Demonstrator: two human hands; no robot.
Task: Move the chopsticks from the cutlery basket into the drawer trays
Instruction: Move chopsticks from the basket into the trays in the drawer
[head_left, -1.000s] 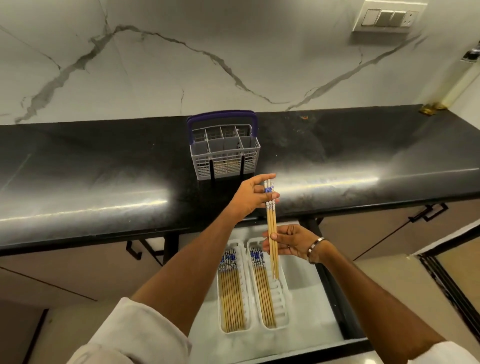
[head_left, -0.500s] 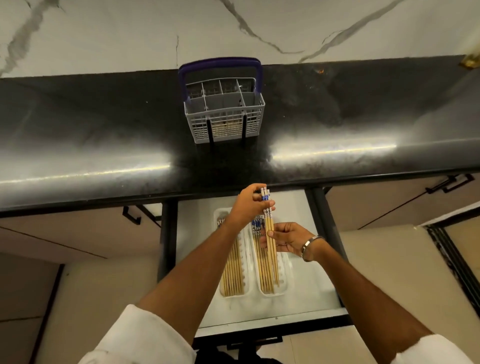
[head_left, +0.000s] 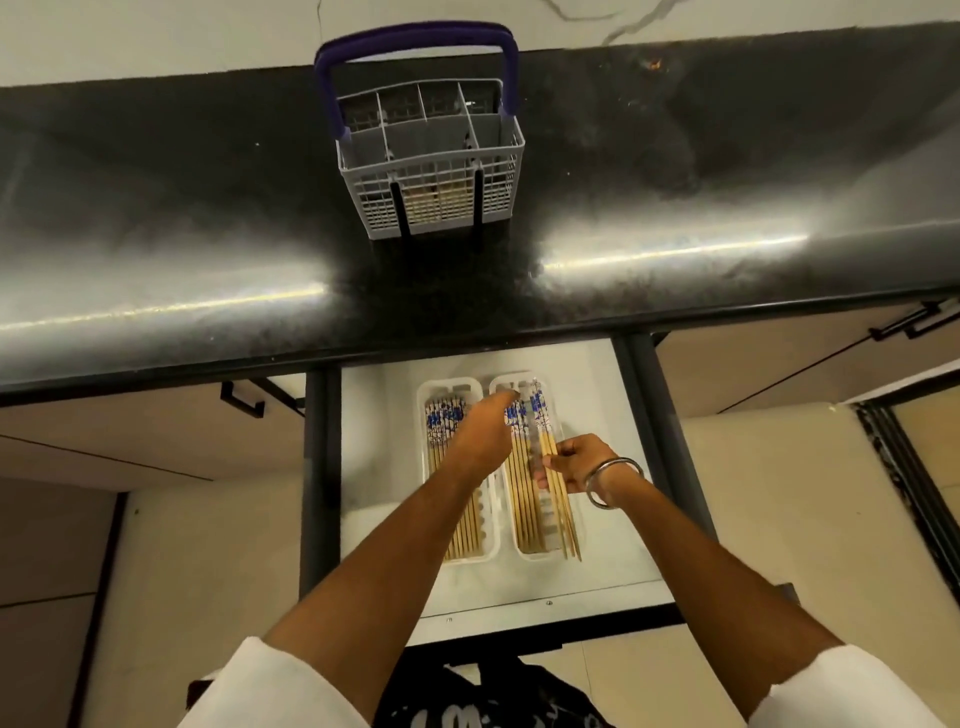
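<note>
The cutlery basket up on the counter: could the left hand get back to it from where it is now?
Probably yes. The left hand hovers over the drawer trays holding nothing, and the cutlery basket stands straight ahead on the black counter with nothing between them; its top is open under the raised handle.

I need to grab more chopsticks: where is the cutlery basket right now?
In the head view the cutlery basket stands upright on the black countertop, top centre, beyond the open drawer and against the marble wall.

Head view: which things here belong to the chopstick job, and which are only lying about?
Job: held chopsticks, right hand, left hand, right tray, left tray, cutlery basket, drawer.
Lying about: countertop, bracelet.
</note>
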